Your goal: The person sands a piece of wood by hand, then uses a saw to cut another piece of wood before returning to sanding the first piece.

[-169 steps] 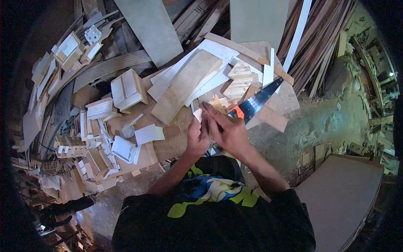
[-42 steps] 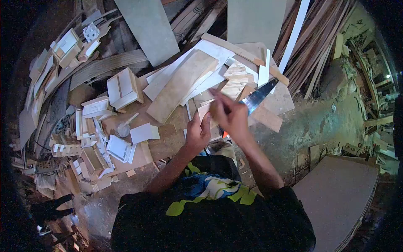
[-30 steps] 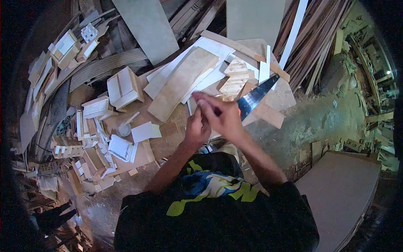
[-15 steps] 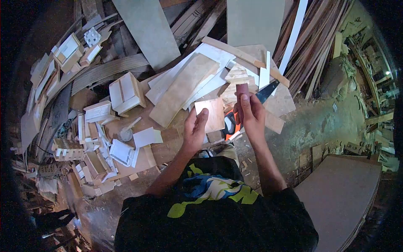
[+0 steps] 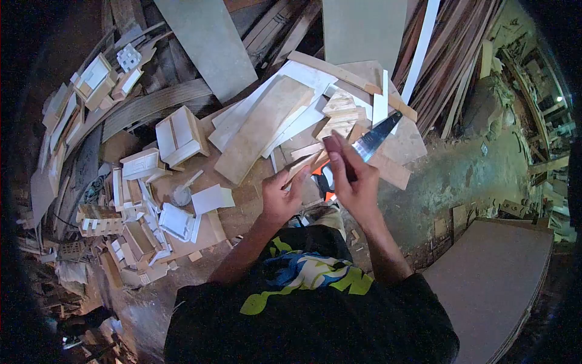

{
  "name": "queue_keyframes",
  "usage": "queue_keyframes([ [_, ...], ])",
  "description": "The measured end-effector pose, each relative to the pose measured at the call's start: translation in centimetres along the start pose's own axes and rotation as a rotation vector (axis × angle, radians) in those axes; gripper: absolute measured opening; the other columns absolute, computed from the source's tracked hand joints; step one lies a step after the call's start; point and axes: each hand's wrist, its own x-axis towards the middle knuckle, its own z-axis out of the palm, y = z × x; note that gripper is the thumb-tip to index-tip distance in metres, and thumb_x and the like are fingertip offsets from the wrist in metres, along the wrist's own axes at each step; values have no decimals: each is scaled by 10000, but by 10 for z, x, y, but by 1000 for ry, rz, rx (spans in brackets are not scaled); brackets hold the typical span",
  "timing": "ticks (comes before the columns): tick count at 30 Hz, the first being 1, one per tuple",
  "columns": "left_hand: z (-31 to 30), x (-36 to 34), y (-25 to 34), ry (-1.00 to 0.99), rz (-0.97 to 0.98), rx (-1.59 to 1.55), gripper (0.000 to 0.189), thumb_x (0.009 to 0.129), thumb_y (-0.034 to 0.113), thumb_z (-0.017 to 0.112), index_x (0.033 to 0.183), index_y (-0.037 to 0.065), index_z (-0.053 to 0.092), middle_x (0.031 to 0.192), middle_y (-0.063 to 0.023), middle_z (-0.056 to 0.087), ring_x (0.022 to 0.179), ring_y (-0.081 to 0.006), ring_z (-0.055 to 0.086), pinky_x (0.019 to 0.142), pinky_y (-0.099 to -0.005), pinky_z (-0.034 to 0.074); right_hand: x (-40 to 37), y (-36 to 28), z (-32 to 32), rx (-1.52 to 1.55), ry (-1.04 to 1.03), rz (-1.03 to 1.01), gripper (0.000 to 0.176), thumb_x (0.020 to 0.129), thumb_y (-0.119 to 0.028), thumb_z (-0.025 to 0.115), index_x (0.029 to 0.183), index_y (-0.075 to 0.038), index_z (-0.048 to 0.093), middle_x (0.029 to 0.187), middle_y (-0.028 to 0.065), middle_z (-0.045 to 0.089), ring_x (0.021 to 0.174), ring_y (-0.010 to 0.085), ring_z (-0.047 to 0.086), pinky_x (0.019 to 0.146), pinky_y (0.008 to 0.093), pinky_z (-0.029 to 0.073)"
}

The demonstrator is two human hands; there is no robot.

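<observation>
1. L hand: fingers curled tight round the near end of a thin wood panel. The panel is up off the bench, tilted so it shows nearly edge-on, w/ its far end pointing up and right.
2. R hand: closed in a pinch on a small dark block, thumb on one side, fingers on the other. The block sticks out past the fingertips, just beside the panel's far end. Can't tell if they touch.
3. Both hands sit close together over the bench's near edge, in front of the person's chest.
4. A saw lies on the bench right behind the R hand, blade running up and right. Its orange handle is mostly hidden under the hands.
5. A long pale plank lies slantwise just left of the hands, on top of white strips.
6. A white box-like piece sits further left. A white sheet lies near the L wrist.
7. Offcuts and small frames are heaped along the bench's left side.
8. A big flat board is at lower right, well apart. Long strips lean at upper right.
</observation>
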Motion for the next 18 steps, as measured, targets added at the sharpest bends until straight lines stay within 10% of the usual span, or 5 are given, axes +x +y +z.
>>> queue_keyframes([
  [2,2,-2,-7,25,110,43,253,921,37,629,1163,-31,653,1003,-170,723,914,-159,692,774,-298,540,1,1,5,-103,-9,-281,315,935,-50,573,1243,12,598,1060,184,703,923,270,714,748,349,563],
  [18,6,-4,-14,131,57,30,208,928,63,623,1105,-37,672,982,-148,719,910,-158,683,788,-292,520,35,50,-3,-452,103,72,287,904,-67,599,1176,15,643,870,242,680,795,361,701,668,401,545],
])
